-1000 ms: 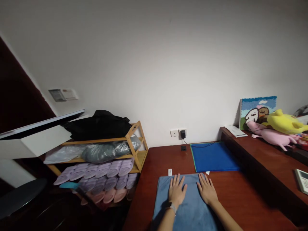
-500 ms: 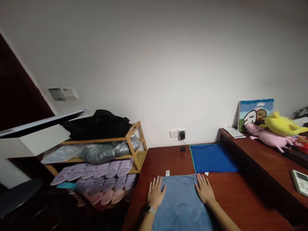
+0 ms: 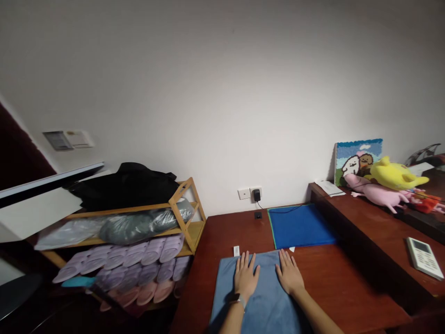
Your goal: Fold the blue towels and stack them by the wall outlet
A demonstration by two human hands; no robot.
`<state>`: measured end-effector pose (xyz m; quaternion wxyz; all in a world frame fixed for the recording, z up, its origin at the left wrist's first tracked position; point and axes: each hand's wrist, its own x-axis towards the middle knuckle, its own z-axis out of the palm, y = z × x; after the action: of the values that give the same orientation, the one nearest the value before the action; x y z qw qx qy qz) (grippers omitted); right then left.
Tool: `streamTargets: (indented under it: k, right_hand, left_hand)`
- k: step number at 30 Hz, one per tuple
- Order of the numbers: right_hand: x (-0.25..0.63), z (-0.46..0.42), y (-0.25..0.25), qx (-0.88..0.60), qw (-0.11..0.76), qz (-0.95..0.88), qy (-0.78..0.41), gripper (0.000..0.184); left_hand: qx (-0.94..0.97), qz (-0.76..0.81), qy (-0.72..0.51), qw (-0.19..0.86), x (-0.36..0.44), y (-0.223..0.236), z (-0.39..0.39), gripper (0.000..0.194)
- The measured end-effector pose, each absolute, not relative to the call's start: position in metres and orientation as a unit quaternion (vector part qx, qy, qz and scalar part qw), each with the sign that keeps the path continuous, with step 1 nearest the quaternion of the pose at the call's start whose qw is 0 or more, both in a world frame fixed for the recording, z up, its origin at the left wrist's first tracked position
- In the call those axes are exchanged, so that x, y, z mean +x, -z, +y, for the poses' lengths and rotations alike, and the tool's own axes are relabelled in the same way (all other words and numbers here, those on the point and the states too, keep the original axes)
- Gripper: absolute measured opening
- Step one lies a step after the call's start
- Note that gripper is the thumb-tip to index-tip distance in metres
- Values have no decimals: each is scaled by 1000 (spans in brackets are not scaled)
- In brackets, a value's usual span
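A grey-blue towel (image 3: 264, 306) lies flat on the dark red wooden table (image 3: 330, 273) right in front of me. My left hand (image 3: 245, 278) rests palm down on its far middle, fingers stretched out and slightly apart. My right hand (image 3: 289, 274) lies flat beside it near the towel's far right corner, fingers spread too. The two hands are close together without touching. A watch (image 3: 238, 299) sits on my left wrist. Neither hand holds anything.
A bright blue cloth (image 3: 299, 226) lies further back by the wall socket (image 3: 250, 193). A wooden rack (image 3: 139, 232) with slippers and bags stands left. A raised shelf (image 3: 375, 222) on the right carries plush toys (image 3: 385, 183), a picture and a white remote (image 3: 424, 257).
My left hand slid out to the towel's left edge half a second ago and has come back beside the right hand. The view has shifted a little to the right.
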<state>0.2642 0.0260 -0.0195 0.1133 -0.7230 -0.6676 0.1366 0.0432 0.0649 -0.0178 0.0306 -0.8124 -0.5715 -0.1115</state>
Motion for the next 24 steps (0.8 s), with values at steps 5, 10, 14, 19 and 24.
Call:
streamTargets:
  k: [5, 10, 14, 19, 24]
  right_hand:
    - [263, 25, 21, -729, 112, -663, -126, 73]
    - [258, 25, 29, -728, 114, -664, -124, 74]
    - [253, 30, 26, -722, 112, -672, -119, 74]
    - [253, 28, 8, -724, 98, -671, -128, 71]
    - [251, -11, 13, -726, 142, -665, -104, 69]
  left_hand:
    - [-751, -657, 63, 6, -12, 16, 68, 65]
    - [-740, -671, 52, 13, -52, 18, 70, 70]
    - [-733, -677, 58, 24, -51, 17, 74, 69]
    - [-727, -684, 59, 38, -50, 1, 76, 64]
    - [-783, -599, 153, 67, 6, -1, 40, 57]
